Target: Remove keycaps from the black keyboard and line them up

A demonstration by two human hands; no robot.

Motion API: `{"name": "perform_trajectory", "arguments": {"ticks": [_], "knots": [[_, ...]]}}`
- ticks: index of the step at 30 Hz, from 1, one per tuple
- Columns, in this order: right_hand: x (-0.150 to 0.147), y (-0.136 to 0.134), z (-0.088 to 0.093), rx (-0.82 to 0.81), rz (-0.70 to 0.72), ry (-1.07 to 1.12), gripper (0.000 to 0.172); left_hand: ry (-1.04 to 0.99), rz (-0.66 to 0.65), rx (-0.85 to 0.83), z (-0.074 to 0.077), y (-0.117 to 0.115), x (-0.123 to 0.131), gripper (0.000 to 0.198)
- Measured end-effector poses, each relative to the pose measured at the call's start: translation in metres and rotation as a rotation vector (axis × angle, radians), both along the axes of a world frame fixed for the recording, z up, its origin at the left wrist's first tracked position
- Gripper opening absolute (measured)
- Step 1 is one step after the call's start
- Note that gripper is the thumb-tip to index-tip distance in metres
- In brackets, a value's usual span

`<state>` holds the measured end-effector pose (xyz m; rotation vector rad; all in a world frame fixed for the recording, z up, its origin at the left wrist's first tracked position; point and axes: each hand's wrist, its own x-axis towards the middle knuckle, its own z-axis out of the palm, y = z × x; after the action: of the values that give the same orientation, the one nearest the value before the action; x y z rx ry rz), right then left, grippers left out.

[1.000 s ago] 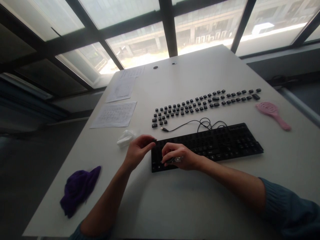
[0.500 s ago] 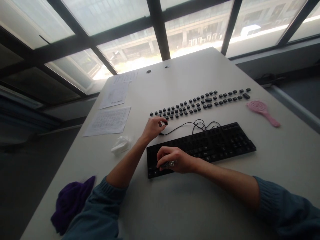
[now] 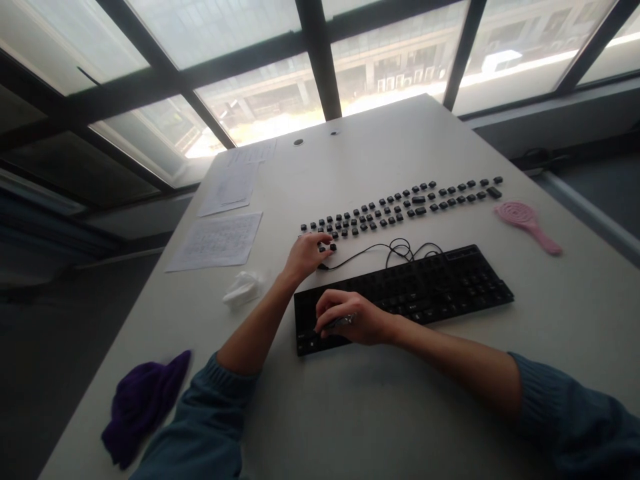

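Note:
A black keyboard (image 3: 425, 280) lies on the white table, several of its keys in place at the right. My left hand (image 3: 305, 255) rests beyond its left end, thumb and index finger apart around a small black keycap (image 3: 333, 247) on the table. Another keycap (image 3: 322, 249) shows between those fingers. Over the keyboard's left end, my right hand (image 3: 353, 319) is closed on a slim silvery metal tool (image 3: 341, 321), its tip pointing down at the keys; its exact kind is unclear. Loose keycaps (image 3: 384, 212) stand in slanting rows behind the keyboard.
The keyboard's cable (image 3: 397, 248) lies coiled behind it. At the right is a pink hairbrush (image 3: 520, 217). Written sheets (image 3: 220, 243), a crumpled white tissue (image 3: 243, 289) and a purple cloth hat (image 3: 143, 400) lie on the left. Windows stand beyond the table (image 3: 380, 147).
My left fingers have parted slightly, and the keycap at their tips now sits on the table. My right hand has barely moved, still gripping the metal tool.

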<state>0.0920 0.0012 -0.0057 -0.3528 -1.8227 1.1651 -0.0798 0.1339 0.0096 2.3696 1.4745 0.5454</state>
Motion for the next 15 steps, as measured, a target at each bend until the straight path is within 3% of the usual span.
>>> {"name": "perform_trajectory", "arguments": {"ticks": [4, 8, 12, 15], "knots": [[0.001, -0.001, 0.005, -0.063, -0.077, 0.031, 0.008, -0.052, 0.027, 0.056, 0.012, -0.011, -0.007, 0.025], [0.0, 0.001, 0.006, -0.249, -0.324, 0.107, 0.012, -0.11, 0.097, 0.14, 0.023, -0.044, -0.02, 0.021], [0.002, 0.008, 0.005, -0.507, -0.5, 0.135, 0.019, -0.199, 0.139, 0.095, 0.018, -0.093, -0.037, 0.021], [0.007, 0.01, 0.006, -0.471, -0.496, 0.045, 0.021, -0.266, 0.116, 0.062, 0.009, -0.13, -0.046, 0.022]]}}
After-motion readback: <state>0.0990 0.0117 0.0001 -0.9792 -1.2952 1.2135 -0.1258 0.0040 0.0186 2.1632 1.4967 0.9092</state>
